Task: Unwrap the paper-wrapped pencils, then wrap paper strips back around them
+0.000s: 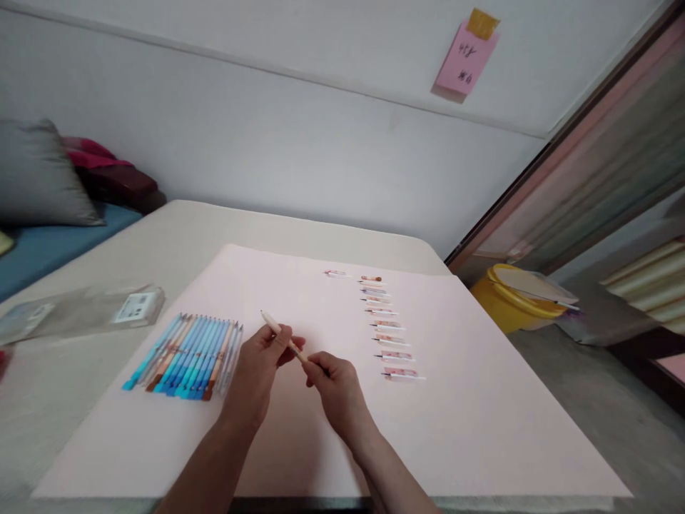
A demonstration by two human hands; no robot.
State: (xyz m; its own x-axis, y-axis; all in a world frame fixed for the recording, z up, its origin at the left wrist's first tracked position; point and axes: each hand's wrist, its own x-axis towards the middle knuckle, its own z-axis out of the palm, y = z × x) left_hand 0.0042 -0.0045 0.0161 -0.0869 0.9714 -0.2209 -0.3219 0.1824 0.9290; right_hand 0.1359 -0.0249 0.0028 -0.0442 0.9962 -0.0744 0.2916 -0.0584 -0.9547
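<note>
Both my hands hold one slim cream-coloured pen (pixel 278 331) above a pale pink sheet (pixel 471 428). My left hand (pixel 262 364) is closed round the pen's middle, with its tip pointing up and to the left. My right hand (pixel 335 389) pinches the pen's lower end. Left of my hands lies a tight row of several blue and brown pens (pixel 187 355). To the right, a column of several small pen parts (pixel 388 330) runs away from me, with one more part (pixel 336 273) set apart at the far end.
The pink sheet covers a beige table (pixel 160 235). A clear plastic package (pixel 80 310) lies at the table's left. A yellow bucket (pixel 508 300) stands on the floor at the right. A grey pillow (pixel 37 175) lies on a blue surface at far left. A pink note (pixel 464 61) hangs on the wall.
</note>
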